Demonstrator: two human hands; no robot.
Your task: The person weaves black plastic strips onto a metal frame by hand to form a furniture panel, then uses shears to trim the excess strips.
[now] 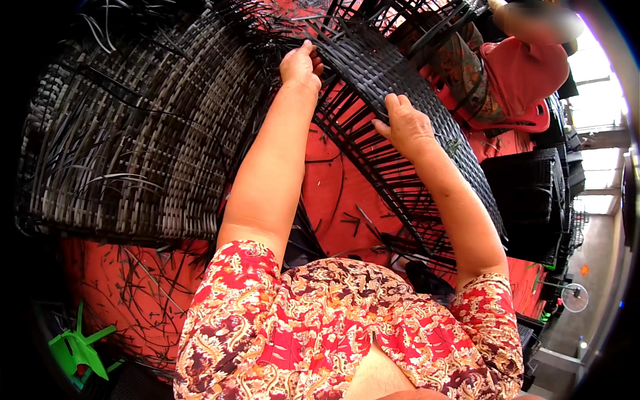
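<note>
A black woven panel [373, 60] of flat plastic strips stands slanting in front of me, with a row of unwoven strips along its near side. At its far left end, my left hand [302, 67] is closed with curled fingers beside loose black strip ends. What it pinches is too small to make out. My right hand [408, 130] rests against the woven face near the panel's edge, its thumb apart from the bent fingers. Nothing shows between them.
A large grey-black woven piece [133, 140] stands close on my left. Strip offcuts litter the red floor covering [333, 193]. A person in a red top [523, 73] sits at the far right, near stacked black woven pieces [523, 200]. A green plastic object [79, 353] lies at lower left.
</note>
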